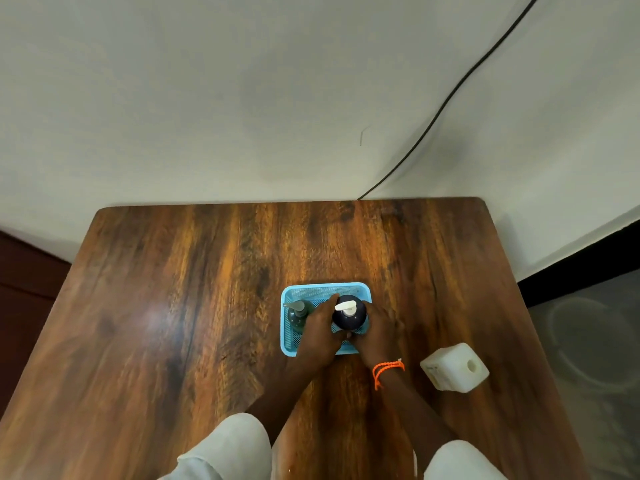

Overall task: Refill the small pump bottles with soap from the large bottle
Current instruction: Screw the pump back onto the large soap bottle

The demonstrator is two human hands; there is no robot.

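Wood-grain tabletop fills the lower view, pushed against a pale wall with a black cable running down it. Both hands meet at a dark pump bottle with a white pump head: the left hand wraps its fingers round the bottle's left side, and the right hand cups the right side, thumbs seeming to meet at the near side, so the bottle is gripped between two curled hands. It stands upright inside a blue mesh basket, towards the basket's right half. Just beyond the left hand's knuckles, in the same basket, stands a second, dark green pump bottle with a grey pump, untouched. An orange cord bracelet circles the right wrist. Out past that wrist, well apart from the basket, a white square jug lies on its side with a round opening showing; it is probably the large soap bottle. Judging by its look, the dark bottle is smooth rigid plastic, likely slick if any soap has run down it, and light if near empty, so a two-sided hold low on the body is steadier than pulling on the pump head, which may lift or turn in its collar. The basket looks light and may ride up with the bottle unless held down.
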